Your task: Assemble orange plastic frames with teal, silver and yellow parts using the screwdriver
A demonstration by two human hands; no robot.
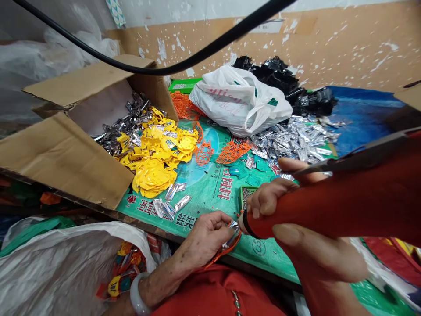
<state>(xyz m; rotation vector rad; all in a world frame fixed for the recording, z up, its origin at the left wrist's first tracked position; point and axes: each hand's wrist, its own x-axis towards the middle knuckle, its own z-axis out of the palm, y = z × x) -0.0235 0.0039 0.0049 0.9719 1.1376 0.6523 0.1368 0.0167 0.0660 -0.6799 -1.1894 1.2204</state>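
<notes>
My left hand (210, 237) is closed near the table's front edge. It pinches a small silvery metal plate (233, 225) together with an orange plastic frame (226, 251), which hangs below the fingers. My right hand (319, 252) is wrapped round a red electric screwdriver (332, 204) with a metal lever along its top. The tool points left, its front end right beside the plate; the bit itself cannot be made out. Just behind that end stands a small green tray (244, 193) of tiny screws, partly hidden by the right fingers.
Yellow plastic parts (154, 175) spill from a tipped cardboard box (62, 149). Loose metal plates (167, 208) lie left. Behind are orange frames (233, 150), a white bag (240, 101), silvery plates (296, 136) and black parts (279, 77). A black cable (164, 69) crosses above; a plastic bag (82, 250) hangs front left.
</notes>
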